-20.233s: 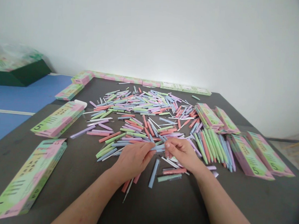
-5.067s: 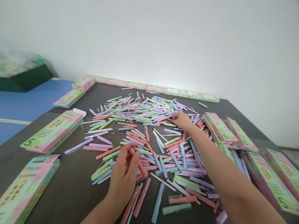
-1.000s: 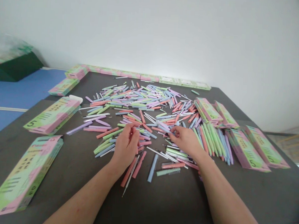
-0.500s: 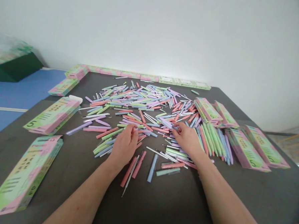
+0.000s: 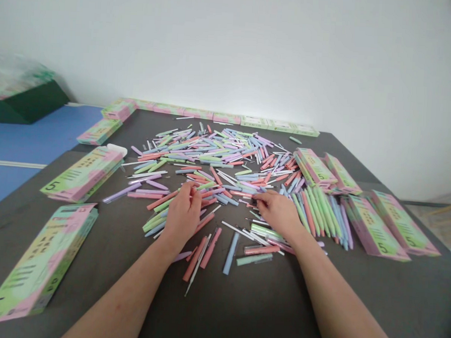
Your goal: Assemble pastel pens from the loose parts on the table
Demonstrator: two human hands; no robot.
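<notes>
Both my hands are at the near part of a spread of pastel pens and pen parts on a dark table. My left hand (image 5: 181, 214) is curled, thumb against fingers, over the left side; what it pinches is hidden among the pens. My right hand (image 5: 278, 212) has its fingertips together beside a red pen piece with a clear end (image 5: 242, 194); what they grip is too small to name. Between the hands and nearer me lie a blue pen piece (image 5: 230, 253), red pen pieces (image 5: 211, 248), a thin white refill (image 5: 197, 266) and a pale green pen piece (image 5: 254, 260).
A larger pen heap (image 5: 215, 148) spreads behind. To the right, a row of green pens (image 5: 321, 209) lies beside several printed boxes (image 5: 377, 225). More boxes (image 5: 39, 260) stand at left and along the back edge. A dark green bin (image 5: 28, 103) sits on a blue surface.
Twenty seconds ago both hands held a blue pen piece; five seconds ago my right hand reached into the far heap. Since half a second ago, purple pens left my right fingertips and one appeared beside my left wrist.
</notes>
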